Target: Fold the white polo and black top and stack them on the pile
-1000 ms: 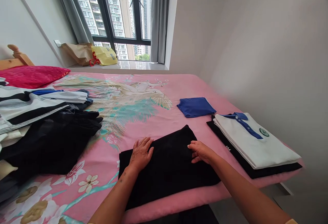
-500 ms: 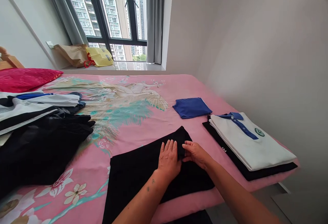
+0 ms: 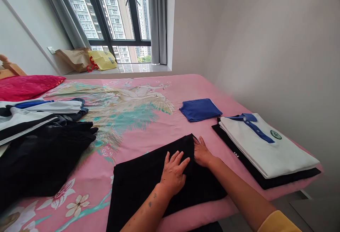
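Note:
A black garment (image 3: 138,182) lies folded across the near edge of the bed; its exact kind is not clear. My left hand (image 3: 174,172) rests palm down near its middle, with the fingers spread. At the garment's far right corner, my right hand (image 3: 203,153) grips the folded edge. Some of its fingertips are hidden by the cloth. To the right is a folded white polo shirt (image 3: 268,150) with a blue collar and a green round badge, stacked on black folded clothing (image 3: 251,170). Beyond the hands sits a folded blue garment (image 3: 200,110).
A loose heap of black, white and blue clothes (image 3: 45,150) lies on the left of the pink bedsheet (image 3: 143,133). Behind it is a red pillow (image 3: 29,85). Paper and yellow bags (image 3: 102,60) stand on the windowsill. A wall (image 3: 255,48) rises on the right.
My right hand has moved slightly up to the garment's far corner, its fingers now at the fold. My left hand has shifted a little down, its fingers spread wider. The view has tilted slightly.

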`<action>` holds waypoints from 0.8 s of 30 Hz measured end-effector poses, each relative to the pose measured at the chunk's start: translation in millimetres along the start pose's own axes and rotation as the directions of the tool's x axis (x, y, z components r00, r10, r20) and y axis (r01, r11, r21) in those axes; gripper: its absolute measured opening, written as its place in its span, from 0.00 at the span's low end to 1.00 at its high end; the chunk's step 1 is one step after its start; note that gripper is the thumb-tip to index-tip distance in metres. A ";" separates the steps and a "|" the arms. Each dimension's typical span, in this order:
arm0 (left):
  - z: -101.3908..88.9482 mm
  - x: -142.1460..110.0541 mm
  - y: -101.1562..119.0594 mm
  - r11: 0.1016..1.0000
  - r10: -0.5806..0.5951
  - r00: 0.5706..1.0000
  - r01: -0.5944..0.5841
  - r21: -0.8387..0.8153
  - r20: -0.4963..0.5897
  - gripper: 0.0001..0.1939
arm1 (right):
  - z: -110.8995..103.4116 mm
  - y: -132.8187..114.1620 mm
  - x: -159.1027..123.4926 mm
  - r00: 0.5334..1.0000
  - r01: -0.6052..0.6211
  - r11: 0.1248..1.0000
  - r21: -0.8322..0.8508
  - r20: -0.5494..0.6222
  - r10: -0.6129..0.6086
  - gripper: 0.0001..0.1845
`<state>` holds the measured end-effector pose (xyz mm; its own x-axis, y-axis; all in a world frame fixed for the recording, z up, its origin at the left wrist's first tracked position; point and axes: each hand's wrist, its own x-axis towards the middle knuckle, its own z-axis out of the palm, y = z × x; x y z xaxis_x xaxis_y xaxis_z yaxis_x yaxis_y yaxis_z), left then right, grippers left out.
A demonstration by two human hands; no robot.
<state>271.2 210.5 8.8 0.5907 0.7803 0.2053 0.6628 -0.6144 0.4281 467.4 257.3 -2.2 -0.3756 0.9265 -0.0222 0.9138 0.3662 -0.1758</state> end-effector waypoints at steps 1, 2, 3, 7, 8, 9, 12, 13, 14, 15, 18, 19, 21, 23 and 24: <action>-0.3 -1.1 1.8 1.000 0.011 1.000 -0.010 -0.003 0.009 0.31 | 2.2 2.2 -0.1 0.999 -0.033 0.999 -0.017 -0.002 0.033 0.29; -1.5 -1.8 4.0 1.000 0.014 1.000 -0.014 -0.016 0.010 0.29 | 4.2 3.6 -0.8 0.998 -0.059 0.998 -0.031 -0.006 0.059 0.29; -3.7 -2.0 6.4 0.999 0.011 1.000 -0.010 -0.035 0.007 0.26 | 5.9 4.2 -1.9 0.997 -0.083 0.996 -0.040 -0.012 0.082 0.29; -20.5 7.5 12.1 0.987 -0.050 0.999 0.046 -0.156 -0.019 0.18 | 10.0 2.4 -4.1 0.989 -0.147 0.988 -0.054 -0.033 0.145 0.29; -24.9 12.7 10.7 0.982 -0.065 0.997 0.056 -0.182 -0.044 0.17 | 10.5 1.9 -4.0 0.988 -0.152 0.987 -0.054 -0.034 0.150 0.29; -28.4 18.7 7.8 0.978 -0.076 0.994 0.058 -0.201 -0.084 0.16 | 10.9 1.6 -3.7 0.988 -0.153 0.987 -0.050 -0.034 0.152 0.29; -30.5 35.5 -8.5 0.979 -0.097 0.977 0.060 -0.192 -0.188 0.17 | 13.2 4.8 -3.5 0.989 -0.136 0.991 0.011 -0.060 0.137 0.28; -28.2 38.8 -14.9 0.982 -0.109 0.978 0.079 -0.170 -0.180 0.18 | 14.2 7.5 -3.9 0.987 -0.125 0.991 0.056 -0.089 0.130 0.28; -24.7 40.3 -20.8 0.985 -0.124 0.981 0.103 -0.139 -0.147 0.18 | 15.0 10.7 -4.4 0.983 -0.115 0.986 0.118 -0.133 0.130 0.27; -20.5 40.0 -25.9 0.987 -0.134 0.986 0.123 -0.105 -0.101 0.19 | 15.2 14.3 -5.0 0.967 -0.123 0.972 0.202 -0.194 0.163 0.25; -8.0 32.3 -34.4 0.992 -0.121 0.993 0.121 -0.033 -0.004 0.25 | 9.0 20.1 -5.6 0.832 -0.237 0.854 0.463 -0.357 0.425 0.22; -4.9 29.3 -35.3 0.994 -0.110 0.994 0.110 -0.026 -0.001 0.27 | 3.9 18.0 -4.9 0.775 -0.271 0.812 0.518 -0.382 0.502 0.22; -1.1 25.4 -35.8 0.995 -0.099 0.995 0.099 -0.020 -0.013 0.29 | -9.4 5.6 -1.3 0.744 -0.262 0.802 0.537 -0.417 0.522 0.22; 0.6 24.8 -36.2 0.995 -0.102 0.995 0.102 -0.014 -0.018 0.32 | -22.0 -14.9 4.7 0.834 -0.151 0.874 0.462 -0.416 0.364 0.21; 1.0 25.4 -36.6 0.994 -0.105 0.994 0.105 -0.010 -0.019 0.33 | -25.8 -25.7 8.0 0.885 -0.091 0.909 0.407 -0.385 0.261 0.22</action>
<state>262.4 252.6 -2.6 0.5093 0.8424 0.1760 0.7162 -0.5282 0.4561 444.9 257.6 27.5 -0.0343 0.9492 0.3129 0.8019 0.2130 -0.5582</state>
